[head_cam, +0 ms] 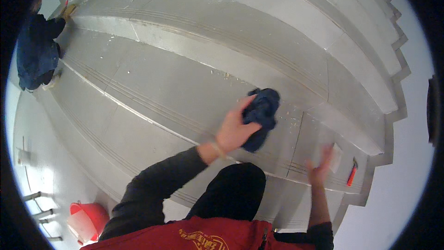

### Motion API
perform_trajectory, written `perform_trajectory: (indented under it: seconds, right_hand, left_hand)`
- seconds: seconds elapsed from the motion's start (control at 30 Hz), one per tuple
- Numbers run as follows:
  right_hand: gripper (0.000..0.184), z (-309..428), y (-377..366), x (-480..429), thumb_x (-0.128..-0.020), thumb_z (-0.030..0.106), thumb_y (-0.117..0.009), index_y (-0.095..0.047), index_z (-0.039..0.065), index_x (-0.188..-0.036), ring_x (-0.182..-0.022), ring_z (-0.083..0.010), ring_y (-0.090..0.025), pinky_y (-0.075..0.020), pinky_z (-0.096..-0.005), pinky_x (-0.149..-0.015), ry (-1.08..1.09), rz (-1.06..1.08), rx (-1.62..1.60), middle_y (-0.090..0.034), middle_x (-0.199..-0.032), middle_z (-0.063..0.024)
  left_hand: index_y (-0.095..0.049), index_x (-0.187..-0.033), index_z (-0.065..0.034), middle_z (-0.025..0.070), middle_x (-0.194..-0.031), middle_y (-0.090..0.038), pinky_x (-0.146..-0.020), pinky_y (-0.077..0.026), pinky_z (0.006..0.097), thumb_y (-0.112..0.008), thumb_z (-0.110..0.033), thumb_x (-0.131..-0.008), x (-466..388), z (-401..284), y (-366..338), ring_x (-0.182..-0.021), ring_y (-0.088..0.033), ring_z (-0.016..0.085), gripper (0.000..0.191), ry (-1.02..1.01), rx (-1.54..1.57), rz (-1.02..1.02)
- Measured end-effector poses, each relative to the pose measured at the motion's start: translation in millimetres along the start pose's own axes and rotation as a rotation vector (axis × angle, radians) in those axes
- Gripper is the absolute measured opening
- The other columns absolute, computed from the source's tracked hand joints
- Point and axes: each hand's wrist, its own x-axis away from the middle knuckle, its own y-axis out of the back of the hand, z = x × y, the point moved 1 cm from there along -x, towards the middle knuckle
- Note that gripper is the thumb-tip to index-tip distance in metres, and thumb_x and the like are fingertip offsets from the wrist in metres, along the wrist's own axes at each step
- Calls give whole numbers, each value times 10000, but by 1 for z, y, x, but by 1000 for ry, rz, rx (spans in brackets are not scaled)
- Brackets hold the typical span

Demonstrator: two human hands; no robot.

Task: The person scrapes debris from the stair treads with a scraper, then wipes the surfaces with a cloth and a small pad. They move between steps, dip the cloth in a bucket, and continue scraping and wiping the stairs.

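Note:
A dark blue cloth (261, 113), bunched up, is in my left hand (234, 126), its fingers and thumb closed around it above a tiled step. My right hand (319, 166), blurred, is over the same step to the right, its fingers apart. Just behind its fingers shows a pale, flat piece (335, 158); whether the hand touches it I cannot tell. Further right a hammer with a red handle (352, 175) lies on the step, near the wall. Pale crumbs are scattered on the step (194, 90) ahead of the cloth.
Curved tiled stairs rise ahead, with debris on a higher step (208, 10). At the upper left a co-worker in dark clothes (38, 48) crouches, a tool with some red at their hand. A red bucket (99, 217) stands on the floor at lower left, near metal bars (43, 213).

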Motion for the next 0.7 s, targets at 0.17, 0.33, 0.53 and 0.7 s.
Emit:
perform_trajectory:
  seconds: [0.17, 0.33, 0.53, 0.7]
  right_hand:
    - [643, -95, 11, 3, -883, 276, -662, -401, 127, -1450, -1366, -335, -365, -372, -484, -1070, -260, -68, 804, -396, -1490, -152]
    - [423, -122, 14, 31, -878, 85, -603, -541, 165, -1289, -1134, -275, -564, -457, -390, -962, -231, -39, 688, -598, -1250, -144]
    - [415, -10, 12, -28, -845, -95, -516, -551, 68, -1226, -963, -167, -583, -501, -281, -781, -364, -468, -170, -602, -1129, -75]
    - [276, 181, -87, -90, -907, 35, -579, -599, 54, -1182, -992, -141, -567, -481, -274, -818, -181, -20, -563, -585, -1131, -44]
  left_hand:
    - [-422, -1405, -137, 177, -1394, -437, -1054, -382, 509, -760, -218, -687, 3, 18, 44, -1296, -433, 375, 798, -17, -1140, 226]
    - [-452, -1347, -141, 145, -1449, -393, -1068, -325, 582, -749, -279, -730, 24, 37, 41, -1356, -355, 384, 699, -237, -1289, 121]
    - [-473, -1368, -61, 157, -1469, -411, -1138, -297, 449, -795, -126, -727, 59, 10, 15, -1399, -323, 389, 720, -311, -644, 59]
    - [-214, -1536, -85, 228, -1573, -195, -1176, -234, 429, -750, -86, -760, 40, 4, -15, -1455, -217, 379, 943, -589, -496, -42]
